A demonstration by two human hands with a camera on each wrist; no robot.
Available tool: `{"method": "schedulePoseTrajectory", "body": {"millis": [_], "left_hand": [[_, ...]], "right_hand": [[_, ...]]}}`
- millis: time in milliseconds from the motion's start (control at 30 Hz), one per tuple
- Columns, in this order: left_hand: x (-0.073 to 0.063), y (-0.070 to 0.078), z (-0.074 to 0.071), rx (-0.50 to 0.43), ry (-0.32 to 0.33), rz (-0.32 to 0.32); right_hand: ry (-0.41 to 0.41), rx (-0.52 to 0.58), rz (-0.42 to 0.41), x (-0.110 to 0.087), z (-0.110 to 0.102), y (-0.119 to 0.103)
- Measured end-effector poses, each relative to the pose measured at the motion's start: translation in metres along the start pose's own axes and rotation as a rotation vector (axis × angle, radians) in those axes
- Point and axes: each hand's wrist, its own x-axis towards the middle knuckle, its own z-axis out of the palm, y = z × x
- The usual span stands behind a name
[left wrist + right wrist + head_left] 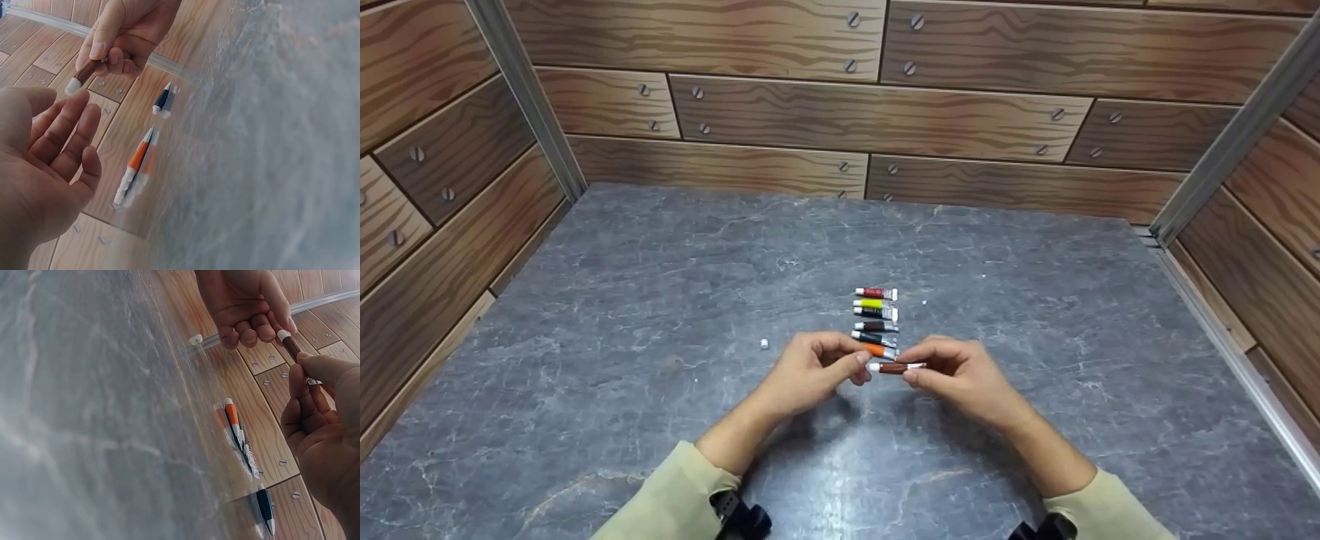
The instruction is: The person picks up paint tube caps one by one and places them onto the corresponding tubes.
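A small brown paint tube [895, 368] with a white cap is pinched near its tail end between the thumb and fingers of my right hand [964, 375]. Its cap points left, toward my left hand [814, 373]. In the left wrist view the left thumb and forefinger stand apart, right by the white cap [72, 86], with the other fingers loosely bent. Just beyond the hands lies an orange paint tube [877, 350], the nearest of a column of tubes. A dark tube [872, 339] lies behind it, partly hidden by the left fingers.
Farther up the column are dark brown [874, 327], black [871, 313], yellow [871, 303] and dark red [874, 293] tubes. A loose white cap [764, 343] lies left of the hands. Wood-patterned walls [780, 112] surround the grey marbled table [697, 262].
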Motion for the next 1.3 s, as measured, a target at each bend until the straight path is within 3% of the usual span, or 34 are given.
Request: {"method": "schedulePoseTrajectory", "body": {"millis": [233,400,867,1100,1300], "left_hand": [[-0.0004,-0.0003,-0.0005,0.004,-0.031,0.0],[0.0,-0.0022,0.0005,-0.013,-0.036,0.034],[0.0005,-0.0021,0.0012,0.05,-0.005,0.08],[-0.0006,-0.0005,0.0012,-0.012,0.023,0.017],[-0.0002,-0.0005,0.0009,-0.019,0.007,0.009]], "right_hand": [[-0.003,-0.001,0.012,-0.0005,0.0001,-0.0003],[-0.004,0.002,0.0,-0.0003,0.0003,-0.0002],[0.006,-0.004,0.022,-0.0002,-0.0006,0.0],[0.007,0.0,0.028,0.0009,-0.0004,0.0],[0.013,-0.006,0.013,0.0,0.0003,-0.0007]]}}
